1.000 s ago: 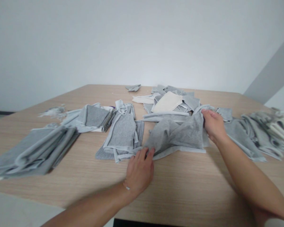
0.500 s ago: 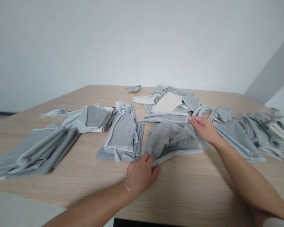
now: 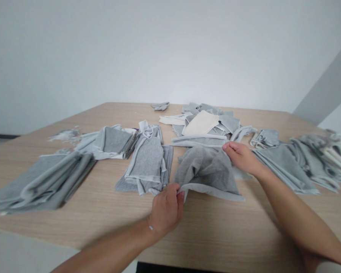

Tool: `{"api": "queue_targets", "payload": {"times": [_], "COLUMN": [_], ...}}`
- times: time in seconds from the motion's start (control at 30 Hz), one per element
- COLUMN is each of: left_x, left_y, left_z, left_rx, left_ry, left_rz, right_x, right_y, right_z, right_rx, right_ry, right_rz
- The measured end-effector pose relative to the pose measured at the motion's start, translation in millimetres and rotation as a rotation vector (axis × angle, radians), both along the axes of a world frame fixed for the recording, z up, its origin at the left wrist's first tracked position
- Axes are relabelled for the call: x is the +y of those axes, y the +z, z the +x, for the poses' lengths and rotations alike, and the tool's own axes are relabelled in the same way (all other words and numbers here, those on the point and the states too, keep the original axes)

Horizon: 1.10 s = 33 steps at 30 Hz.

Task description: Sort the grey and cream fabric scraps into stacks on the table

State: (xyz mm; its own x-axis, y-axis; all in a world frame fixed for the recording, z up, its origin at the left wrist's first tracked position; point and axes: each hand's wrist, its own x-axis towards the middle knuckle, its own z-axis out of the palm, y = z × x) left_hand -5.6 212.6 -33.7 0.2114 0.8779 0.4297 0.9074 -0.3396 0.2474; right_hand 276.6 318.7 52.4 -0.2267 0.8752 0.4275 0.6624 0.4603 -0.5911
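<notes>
Between my hands a grey fabric piece (image 3: 207, 170) with pale edges is bunched and partly raised off the table. My left hand (image 3: 168, 206) pinches its near left corner. At its far right corner my right hand (image 3: 240, 157) is closed on the cloth, thumb and finger together. The fabric's near edge hangs between the left corner and a loose right corner on the tabletop. Just beyond it lies a long folded grey strip (image 3: 199, 140). Left of my left hand is a stack of grey fabric pieces (image 3: 146, 159).
A heap of grey and cream pieces (image 3: 201, 123) lies at the back. Folded grey stacks stand at left (image 3: 45, 182) and right (image 3: 287, 167), with a rumpled pile (image 3: 335, 153) at far right. White lint (image 3: 66, 135) lies on the wooden table (image 3: 125, 231).
The near left corner of the grey fabric is now lifted in my left hand, and its near edge has come forward. My right hand has shifted slightly left.
</notes>
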Motion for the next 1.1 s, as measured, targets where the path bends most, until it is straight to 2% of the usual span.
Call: {"api": "queue_targets", "payload": {"times": [0.23,0.3,0.37,0.43,0.57,0.63,0.73,0.8,0.97,1.1], "left_x": [-3,-3,-2,-1,1,0,-1,-1,-2,0], "left_y": [3.9,5.8,7.7,9.0,9.4,9.4,10.0,10.6,9.3,6.6], "left_z": [-2,-2,-3,-3,-5,-6,-6,-6,-4,-4], "left_rx": [0.002,0.041,0.066,0.059,0.006,-0.02,-0.061,-0.09,-0.093,-0.092], "left_ry": [-0.053,-0.11,-0.179,-0.241,-0.302,-0.31,-0.308,-0.289,-0.245,-0.226], "left_rz": [0.084,0.104,0.157,0.245,0.337,0.345,0.374,0.393,0.363,0.334], "right_x": [-3,-6,-12,-23,-53,-66,-74,-73,-66,-63], "right_y": [-7.4,-6.2,-1.1,6.1,10.8,4.1,-7.8,-8.9,16.4,30.8], "right_z": [-9,-12,-17,-26,-50,-63,-75,-76,-60,-38], "right_rx": [-0.359,-0.402,-0.363,-0.305,-0.375,-0.505,-0.686,-0.756,-0.744,-0.567], "right_ry": [0.182,0.206,0.231,0.303,0.567,0.605,0.578,0.524,0.154,-0.093], "right_rz": [-0.089,-0.018,0.106,0.153,-0.03,-0.046,0.002,0.006,-0.054,0.076]}}
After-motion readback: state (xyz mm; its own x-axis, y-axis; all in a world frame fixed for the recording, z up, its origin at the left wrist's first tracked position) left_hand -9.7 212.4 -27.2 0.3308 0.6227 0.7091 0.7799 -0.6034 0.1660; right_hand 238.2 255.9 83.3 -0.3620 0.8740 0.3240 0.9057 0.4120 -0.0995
